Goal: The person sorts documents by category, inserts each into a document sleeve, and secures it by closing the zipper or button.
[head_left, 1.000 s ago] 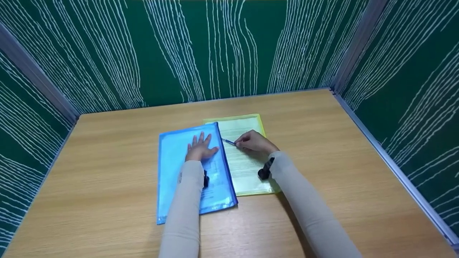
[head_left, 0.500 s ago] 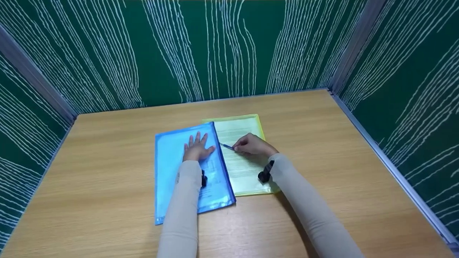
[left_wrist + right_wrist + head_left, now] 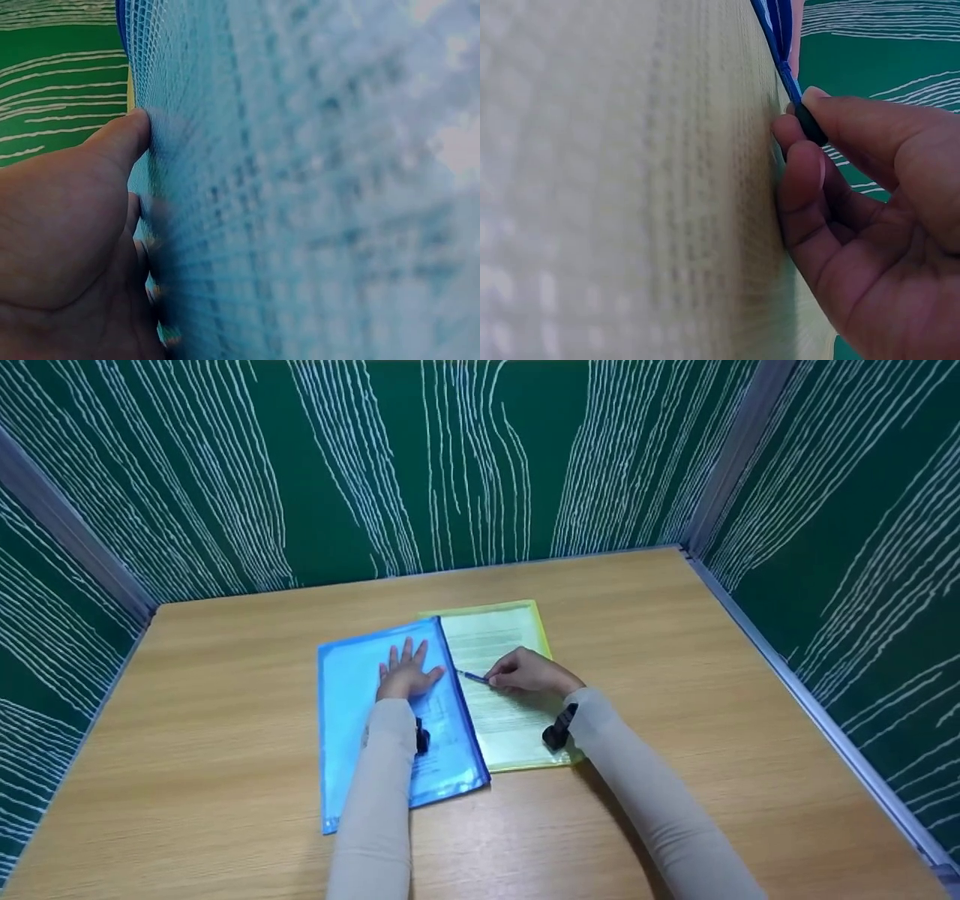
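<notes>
A blue mesh zip pouch (image 3: 343, 712) with printed paper inside lies on the table, overlapping the left part of a yellow-edged mesh pouch (image 3: 514, 735). Fingers spread, my left hand (image 3: 407, 676) rests on the upper part of the blue pouch; the left wrist view shows its thumb (image 3: 127, 139) against the mesh. My right hand (image 3: 529, 671), over the yellow pouch, pinches a blue zipper pull (image 3: 472, 676) at the blue pouch's right edge. Close up in the right wrist view, the pull's dark end (image 3: 810, 124) sits between thumb and fingers.
The pouches lie on a wooden table (image 3: 225, 720). Green panels (image 3: 337, 555) with white wavy lines enclose its back and sides, joined by grey posts (image 3: 735, 457). A small black device (image 3: 556, 729) is strapped to the right wrist.
My right hand has drawn the zipper pull a short way down the blue pouch's right edge, towards me. The left hand stays in place on the pouch. The head view has shifted slightly.
</notes>
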`<state>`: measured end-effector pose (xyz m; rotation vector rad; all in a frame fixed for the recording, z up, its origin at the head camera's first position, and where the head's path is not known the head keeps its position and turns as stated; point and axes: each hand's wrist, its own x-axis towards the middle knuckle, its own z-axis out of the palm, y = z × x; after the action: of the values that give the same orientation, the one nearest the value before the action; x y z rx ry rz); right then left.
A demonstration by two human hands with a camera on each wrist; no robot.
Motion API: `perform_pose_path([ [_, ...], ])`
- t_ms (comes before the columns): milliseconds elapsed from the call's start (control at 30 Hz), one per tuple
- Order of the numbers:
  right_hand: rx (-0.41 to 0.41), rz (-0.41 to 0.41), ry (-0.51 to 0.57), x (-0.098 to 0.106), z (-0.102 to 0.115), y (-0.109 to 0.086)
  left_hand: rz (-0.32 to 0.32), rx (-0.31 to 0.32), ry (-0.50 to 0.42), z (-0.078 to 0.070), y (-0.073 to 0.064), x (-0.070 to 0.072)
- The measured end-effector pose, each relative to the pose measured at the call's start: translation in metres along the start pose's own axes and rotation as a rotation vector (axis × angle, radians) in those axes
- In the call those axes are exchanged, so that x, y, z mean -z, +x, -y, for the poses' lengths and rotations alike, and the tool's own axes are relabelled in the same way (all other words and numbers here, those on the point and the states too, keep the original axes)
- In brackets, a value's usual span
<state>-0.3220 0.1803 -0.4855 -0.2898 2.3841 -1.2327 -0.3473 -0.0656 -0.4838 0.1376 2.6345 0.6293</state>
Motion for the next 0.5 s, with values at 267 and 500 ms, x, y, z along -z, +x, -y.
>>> perform_pose_path([
  [267, 0.097, 0.053, -0.041, -0.003, -0.003, -0.003, -0.015, -0.005, -0.008, 0.009, 0.000, 0.000],
  [500, 0.108, 0.080, -0.048, -0.002, -0.002, -0.006, -0.018, -0.029, -0.036, 0.012, 0.002, 0.002],
])
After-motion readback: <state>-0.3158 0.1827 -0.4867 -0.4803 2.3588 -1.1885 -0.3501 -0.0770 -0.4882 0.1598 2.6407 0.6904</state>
